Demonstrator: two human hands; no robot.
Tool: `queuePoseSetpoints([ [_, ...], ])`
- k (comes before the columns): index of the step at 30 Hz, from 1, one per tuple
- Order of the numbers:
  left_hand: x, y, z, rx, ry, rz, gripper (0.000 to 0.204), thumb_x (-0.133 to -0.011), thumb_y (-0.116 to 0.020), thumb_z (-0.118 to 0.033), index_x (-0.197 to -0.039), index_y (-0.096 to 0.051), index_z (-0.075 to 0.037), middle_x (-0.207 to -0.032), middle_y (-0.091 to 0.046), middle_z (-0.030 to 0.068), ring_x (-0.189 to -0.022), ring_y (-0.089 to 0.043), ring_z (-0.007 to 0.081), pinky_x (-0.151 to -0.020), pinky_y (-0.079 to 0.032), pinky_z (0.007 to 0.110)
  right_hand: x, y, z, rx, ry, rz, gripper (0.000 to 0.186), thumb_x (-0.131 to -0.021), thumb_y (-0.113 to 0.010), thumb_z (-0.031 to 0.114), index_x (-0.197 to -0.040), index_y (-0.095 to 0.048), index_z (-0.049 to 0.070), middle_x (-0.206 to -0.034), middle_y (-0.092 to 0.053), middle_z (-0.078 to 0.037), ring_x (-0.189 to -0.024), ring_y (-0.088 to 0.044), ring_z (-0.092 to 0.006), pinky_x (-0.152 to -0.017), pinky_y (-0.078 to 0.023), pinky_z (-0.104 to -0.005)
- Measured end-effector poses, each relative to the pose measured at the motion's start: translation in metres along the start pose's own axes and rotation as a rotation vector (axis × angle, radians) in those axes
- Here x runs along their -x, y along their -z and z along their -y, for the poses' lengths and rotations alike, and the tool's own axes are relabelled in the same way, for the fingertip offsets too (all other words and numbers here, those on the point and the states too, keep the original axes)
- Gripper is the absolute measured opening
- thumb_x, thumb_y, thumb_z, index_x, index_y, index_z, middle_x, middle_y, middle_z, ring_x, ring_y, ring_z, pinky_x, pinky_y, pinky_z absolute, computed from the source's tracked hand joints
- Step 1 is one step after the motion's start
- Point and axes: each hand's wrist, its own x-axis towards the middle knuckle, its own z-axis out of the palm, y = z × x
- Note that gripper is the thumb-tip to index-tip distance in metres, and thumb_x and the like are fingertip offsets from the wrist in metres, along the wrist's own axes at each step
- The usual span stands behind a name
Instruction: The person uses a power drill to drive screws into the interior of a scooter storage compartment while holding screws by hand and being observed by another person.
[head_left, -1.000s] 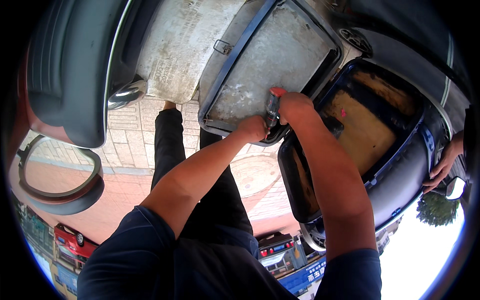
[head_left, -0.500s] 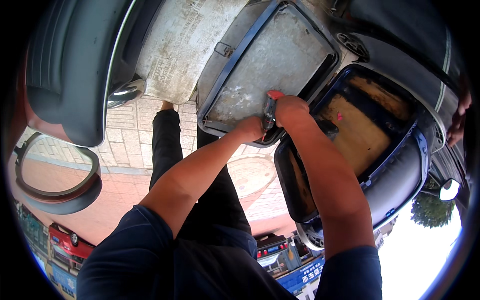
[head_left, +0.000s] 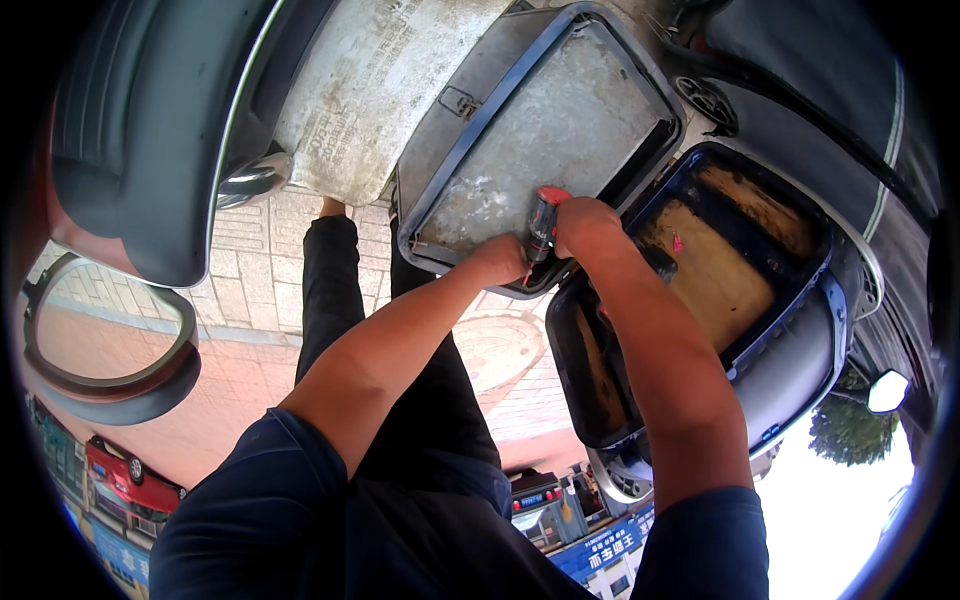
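Note:
My right hand [head_left: 588,226] is wrapped round the handle of a red and dark grey cordless drill [head_left: 544,217]. Its front end points down at the near corner of a grey case half [head_left: 545,135] with a dark rim. Beside the drill's nose, my left hand [head_left: 498,260] has its fingers closed. Whatever they pinch is mostly hidden, though a small red tip shows just below them. The case's other half [head_left: 715,285], dark with a worn yellow-brown lining, stands hinged open on the right, partly behind my right forearm.
A wire latch [head_left: 460,102] sits on the case's left side. Further left are a dark padded seat [head_left: 140,150] and a ring-shaped armrest [head_left: 110,385]. A pale worn slab [head_left: 370,95] lies beyond my foot on the paving. Dark vehicle bodywork [head_left: 835,110] rises at the far right.
Both hands and the drill stay at the same corner of the case. The surroundings have shifted slightly in the picture, as the view has tilted a little.

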Motion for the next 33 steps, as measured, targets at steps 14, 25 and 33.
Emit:
queuePoseSetpoints([
  [14,-0.007,-0.007,0.004,-0.114,0.055,0.040,0.028,-0.081,-0.075,-0.030,-0.086,-0.079,-0.004,-0.086,-0.074,0.0225,-0.082,-0.072,0.0384,-0.078,-0.055,0.046,-0.012,-0.001,-0.011,0.042,0.052,0.038,0.042,-0.072,-0.086,0.022,-0.112,-0.079,0.012,-0.113,-0.078,-0.008,-0.104,-0.076,-0.0285,-0.084,-0.062,-0.0437],
  [25,-0.013,-0.007,0.003,-0.118,0.003,0.123,0.032,-0.086,-0.077,-0.034,-0.089,-0.078,-0.002,-0.085,-0.075,0.0196,-0.079,-0.073,0.0352,-0.073,-0.057,0.044,-0.011,0.002,-0.016,0.000,0.085,0.043,0.040,-0.072,-0.084,0.021,-0.110,-0.079,0.010,-0.110,-0.078,-0.010,-0.104,-0.075,-0.0294,-0.086,-0.062,-0.0418],
  [33,-0.027,-0.007,0.007,0.047,0.188,0.334,0.032,-0.089,-0.076,-0.032,-0.074,-0.073,-0.003,-0.065,-0.067,0.0094,-0.054,-0.061,0.0208,-0.052,-0.048,0.039,-0.013,0.002,-0.016,0.017,0.092,0.057,0.041,-0.071,-0.083,0.021,-0.110,-0.078,0.008,-0.111,-0.078,-0.011,-0.104,-0.075,-0.0300,-0.085,-0.062,-0.0425],
])
